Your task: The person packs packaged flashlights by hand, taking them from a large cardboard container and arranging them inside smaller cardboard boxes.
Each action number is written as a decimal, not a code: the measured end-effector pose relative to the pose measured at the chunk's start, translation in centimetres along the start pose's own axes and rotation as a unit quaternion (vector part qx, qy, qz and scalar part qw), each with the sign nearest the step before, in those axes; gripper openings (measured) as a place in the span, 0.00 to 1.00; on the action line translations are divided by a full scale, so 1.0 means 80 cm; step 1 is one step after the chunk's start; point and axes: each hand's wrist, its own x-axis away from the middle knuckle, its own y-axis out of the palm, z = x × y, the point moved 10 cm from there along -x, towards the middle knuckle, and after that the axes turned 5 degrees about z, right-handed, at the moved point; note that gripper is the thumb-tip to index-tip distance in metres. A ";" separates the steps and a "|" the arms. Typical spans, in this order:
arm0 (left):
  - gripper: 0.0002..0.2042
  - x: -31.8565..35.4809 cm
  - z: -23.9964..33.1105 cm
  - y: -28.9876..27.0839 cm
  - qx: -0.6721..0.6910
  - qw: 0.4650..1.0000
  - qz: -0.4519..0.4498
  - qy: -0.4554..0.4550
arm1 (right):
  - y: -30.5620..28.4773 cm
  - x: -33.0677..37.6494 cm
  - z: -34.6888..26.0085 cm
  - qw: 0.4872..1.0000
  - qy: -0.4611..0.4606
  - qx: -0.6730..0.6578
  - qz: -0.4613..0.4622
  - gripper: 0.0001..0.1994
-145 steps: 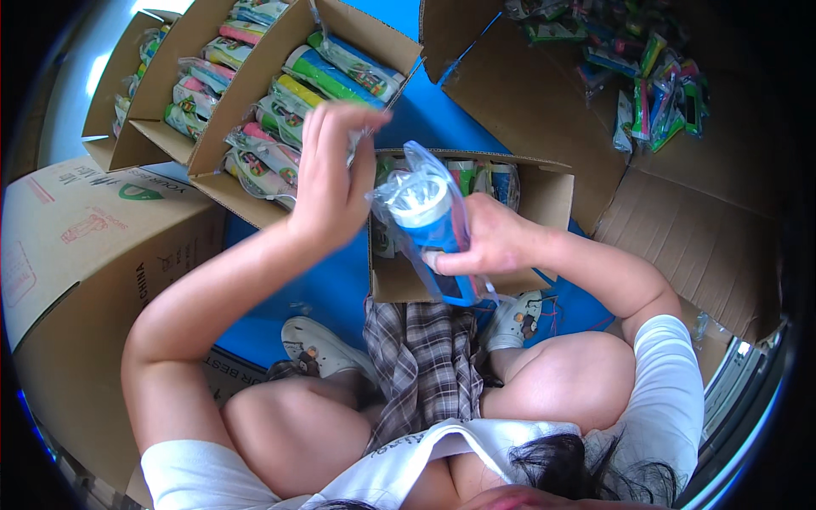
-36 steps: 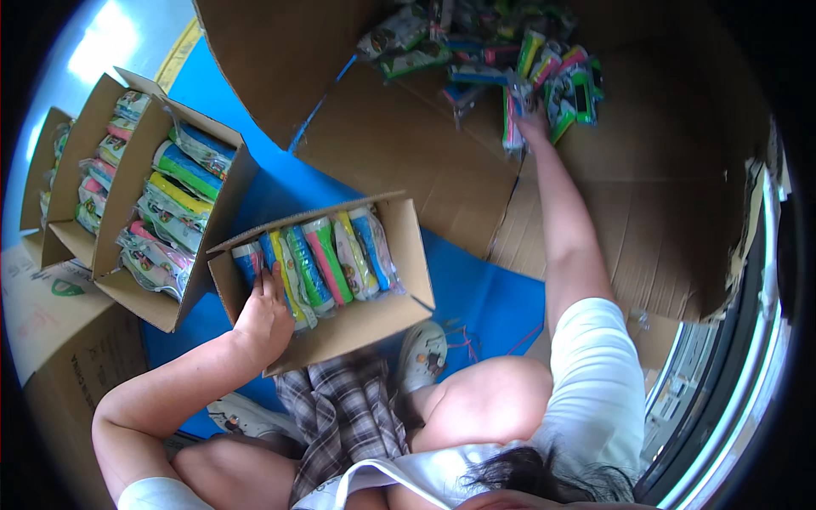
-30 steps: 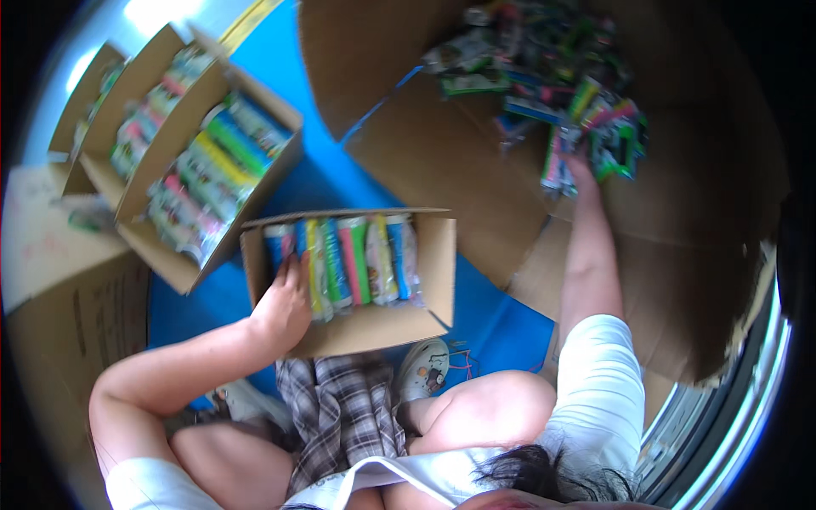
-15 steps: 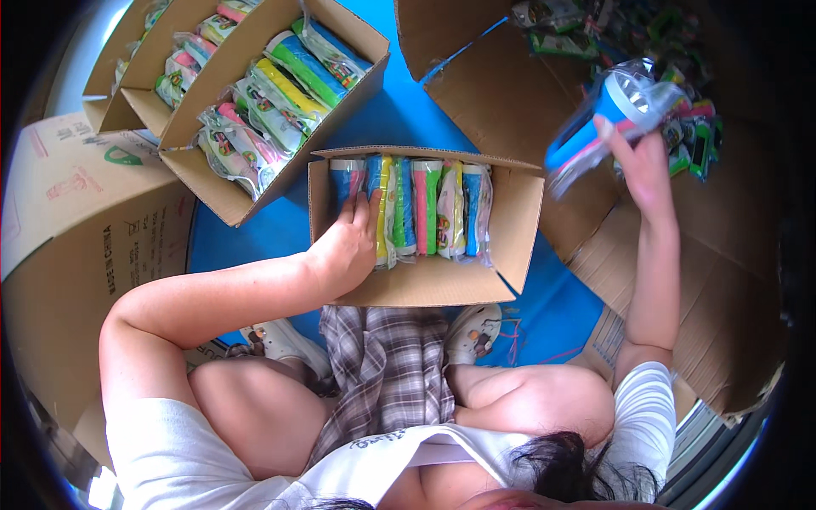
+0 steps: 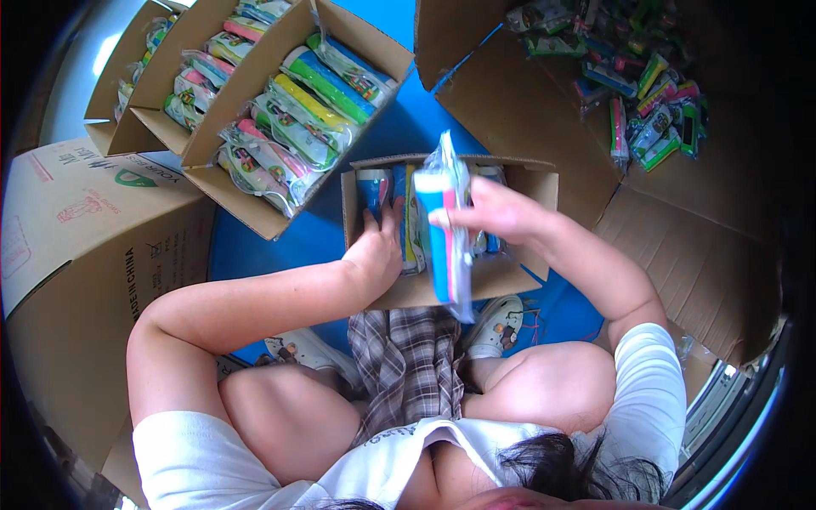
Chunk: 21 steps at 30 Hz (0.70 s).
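In front of me stands a small open carton (image 5: 501,276) with a row of bagged flashlights, upright side by side in clear plastic. My right hand (image 5: 501,212) is closed around a blue and pink flashlight (image 5: 438,242) in a clear bag, raised over the carton's middle and hiding part of the row. My left hand (image 5: 371,255) reaches into the carton's left end. Its fingers are stretched and apart, resting against the bagged flashlights there, near a blue one (image 5: 372,183) with a pale rim.
A larger carton (image 5: 242,208) at the upper left has cardboard dividers and rows of bagged flashlights. A big carton (image 5: 544,110) at the upper right holds a loose heap of bagged flashlights (image 5: 654,119). Beside my left arm stands a printed carton (image 5: 93,204). The floor (image 5: 255,255) is blue.
My right hand has brought the bagged flashlight leftward from the big carton to above the small one. My left hand stays in the small carton's left end. The whole view has shifted slightly.
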 end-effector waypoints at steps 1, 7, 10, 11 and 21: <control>0.24 0.003 0.004 -0.002 0.005 1.000 -0.005 0.019 | 0.011 0.008 0.001 0.999 0.009 0.025 -0.031 0.18; 0.23 0.002 0.004 -0.005 0.007 0.999 0.006 0.040 | -0.009 -0.008 0.040 0.996 0.074 -0.050 0.012 0.19; 0.23 0.002 0.006 -0.004 -0.001 0.999 0.027 0.034 | -0.013 -0.038 0.036 0.997 0.019 -0.061 0.051 0.18; 0.23 0.002 0.003 -0.005 0.002 0.999 0.036 0.022 | -0.012 -0.048 0.049 0.997 0.046 -0.053 0.043 0.20; 0.22 0.002 -0.006 -0.046 0.082 0.986 0.147 -0.005 | -0.045 -0.071 0.089 0.954 0.124 0.262 0.073 0.28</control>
